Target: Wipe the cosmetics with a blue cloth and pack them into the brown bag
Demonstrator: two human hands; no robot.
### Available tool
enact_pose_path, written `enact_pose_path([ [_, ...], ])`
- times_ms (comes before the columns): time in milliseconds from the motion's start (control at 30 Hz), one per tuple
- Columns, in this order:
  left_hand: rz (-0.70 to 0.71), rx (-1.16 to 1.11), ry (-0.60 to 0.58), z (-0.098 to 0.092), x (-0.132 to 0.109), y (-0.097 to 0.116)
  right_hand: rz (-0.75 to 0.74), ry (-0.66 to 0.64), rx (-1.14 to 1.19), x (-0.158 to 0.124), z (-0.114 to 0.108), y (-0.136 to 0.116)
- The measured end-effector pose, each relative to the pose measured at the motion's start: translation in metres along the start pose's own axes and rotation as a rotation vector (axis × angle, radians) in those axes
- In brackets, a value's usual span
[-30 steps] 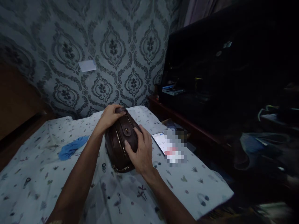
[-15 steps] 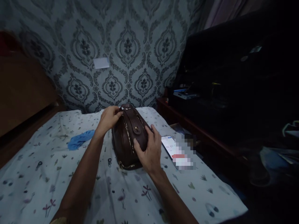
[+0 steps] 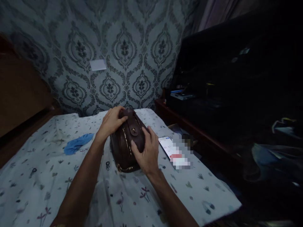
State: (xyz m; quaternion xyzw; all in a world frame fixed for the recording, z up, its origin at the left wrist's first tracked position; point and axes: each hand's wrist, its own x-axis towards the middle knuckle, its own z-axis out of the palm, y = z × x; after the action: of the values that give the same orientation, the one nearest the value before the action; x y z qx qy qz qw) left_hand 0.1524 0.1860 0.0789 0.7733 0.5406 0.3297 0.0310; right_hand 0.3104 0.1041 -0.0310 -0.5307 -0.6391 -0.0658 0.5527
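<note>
A dark brown leather bag (image 3: 119, 148) lies on a white patterned bed sheet (image 3: 106, 195). It has gold zippers and a strap tab with a gold stud on its top. My left hand (image 3: 113, 121) is closed over the bag's far left end, the thumb on top near the strap. Against the right side of the bag rests my right hand (image 3: 148, 154), its thumb and fingers curved over the top and holding it. What lies under my left fingers is hidden.
Right of the bag lies a lit phone (image 3: 165, 146), partly pixelated. A crumpled blue cloth (image 3: 77, 144) is on the left. Patterned wallpaper (image 3: 124, 47) rises behind the bed, with a white plate (image 3: 98, 65) on it. Dark furniture (image 3: 213, 63) stands at the right.
The view has shifted slightly, so everything sits a little further left. My left hand has moved slightly further over the bag's far end, its thumb nearer the strap. My right hand keeps its hold.
</note>
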Motion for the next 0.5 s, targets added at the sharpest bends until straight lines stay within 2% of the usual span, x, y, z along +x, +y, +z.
enact_pose_path([
  [233, 0.012, 0.144, -0.105, 0.014, 0.027, 0.025, -0.008, 0.020, 0.004, 0.001, -0.001, -0.002],
  [500, -0.088, -0.040, -0.057, 0.025, 0.040, 0.019, -0.003, 0.017, 0.025, 0.002, -0.002, -0.003],
])
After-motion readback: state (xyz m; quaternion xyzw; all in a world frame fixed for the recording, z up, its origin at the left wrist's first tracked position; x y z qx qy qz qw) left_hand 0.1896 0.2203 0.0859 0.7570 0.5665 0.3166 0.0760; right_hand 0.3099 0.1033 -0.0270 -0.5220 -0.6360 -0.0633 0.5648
